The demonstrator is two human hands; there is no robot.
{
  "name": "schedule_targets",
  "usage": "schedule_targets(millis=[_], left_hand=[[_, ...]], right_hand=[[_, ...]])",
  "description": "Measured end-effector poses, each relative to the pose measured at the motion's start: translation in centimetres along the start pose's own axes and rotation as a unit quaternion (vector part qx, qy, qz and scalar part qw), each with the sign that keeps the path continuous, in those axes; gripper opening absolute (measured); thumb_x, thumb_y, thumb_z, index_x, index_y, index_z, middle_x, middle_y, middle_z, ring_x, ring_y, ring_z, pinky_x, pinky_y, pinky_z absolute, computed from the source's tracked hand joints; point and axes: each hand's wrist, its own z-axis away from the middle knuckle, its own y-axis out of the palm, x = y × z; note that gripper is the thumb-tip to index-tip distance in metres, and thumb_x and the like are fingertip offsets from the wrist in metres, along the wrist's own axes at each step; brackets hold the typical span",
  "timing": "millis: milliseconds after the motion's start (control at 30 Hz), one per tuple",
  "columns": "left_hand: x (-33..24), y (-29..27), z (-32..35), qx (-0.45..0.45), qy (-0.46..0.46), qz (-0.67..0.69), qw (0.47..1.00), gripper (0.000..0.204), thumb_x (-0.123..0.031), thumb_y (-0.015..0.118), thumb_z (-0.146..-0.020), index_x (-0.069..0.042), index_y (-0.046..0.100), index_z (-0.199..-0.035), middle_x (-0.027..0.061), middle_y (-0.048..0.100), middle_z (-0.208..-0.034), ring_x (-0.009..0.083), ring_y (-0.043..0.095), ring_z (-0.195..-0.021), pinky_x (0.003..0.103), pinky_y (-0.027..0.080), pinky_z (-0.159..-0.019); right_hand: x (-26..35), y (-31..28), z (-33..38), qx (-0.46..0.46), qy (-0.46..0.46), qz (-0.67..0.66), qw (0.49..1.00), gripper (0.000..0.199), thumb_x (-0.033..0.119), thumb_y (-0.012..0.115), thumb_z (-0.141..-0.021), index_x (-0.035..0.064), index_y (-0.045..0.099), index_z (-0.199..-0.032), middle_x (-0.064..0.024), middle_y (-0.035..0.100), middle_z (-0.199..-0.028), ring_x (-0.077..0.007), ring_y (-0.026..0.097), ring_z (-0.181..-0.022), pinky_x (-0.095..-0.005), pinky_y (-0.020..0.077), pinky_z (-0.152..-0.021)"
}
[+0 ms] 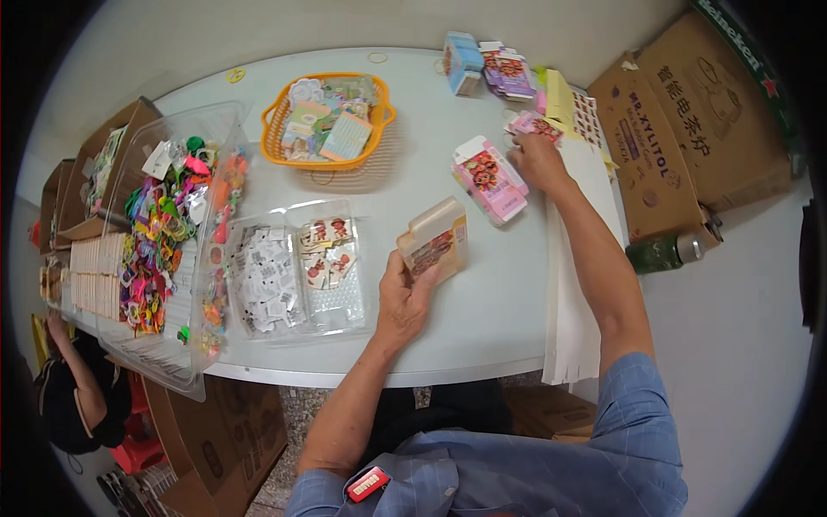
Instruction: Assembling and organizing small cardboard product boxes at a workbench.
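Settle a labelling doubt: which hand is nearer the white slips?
Left: the left hand is right of the white slips, holding a case; the right hand is farther right, beside a pink box.

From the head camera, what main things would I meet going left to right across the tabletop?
Clear plastic bin, orange basket, translucent box in the left hand, pink box, right hand.
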Motion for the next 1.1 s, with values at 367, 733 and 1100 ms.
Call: schedule_targets(millis=[367,733,1100], left_hand=[[-0.2,-1.9,-0.3,0.060,-0.070,0.134,0.987,0.044,-0.007,0.063,-0.096,0.000,0.047,-0.136,0.0101,0.060,-0.130,0.0173,0.058,-0.118,0.035,0.046,-0.104],[-6.5,3.2,3.4,0.169,-0.224,0.299,0.912,0.047,-0.010,0.068,-0.092,-0.002,0.050,-0.135,0.0067,0.061,-0.127,0.0171,0.061,-0.114,0.034,0.051,-0.097],[-4.0,0.9,11.6,0.217,-0.273,0.414,0.841,0.061,-0.009,0.066,-0.092,0.001,0.037,-0.145,0.0132,0.056,-0.136,0.0234,0.058,-0.123,0.039,0.047,-0.106]], right_hand=[[-0.9,-0.2,1.7,-0.014,0.019,-0.203,0.979,0.023,0.024,0.057,-0.096,0.0019,0.060,-0.094,-0.0095,0.063,-0.083,-0.0234,0.061,-0.076,-0.0381,0.0486,-0.066],[9.5,-9.6,17.9,0.276,0.057,-0.585,0.760,0.022,0.030,0.055,-0.102,0.0091,0.061,-0.108,0.0063,0.051,-0.077,-0.0015,0.039,-0.060,-0.0186,0.0296,-0.051],[14.1,-4.6,30.2,0.183,0.193,-0.842,0.470,0.021,0.025,0.053,-0.103,0.0050,0.057,-0.106,-0.0053,0.062,-0.099,-0.0165,0.059,-0.094,-0.0361,0.0479,-0.083]])
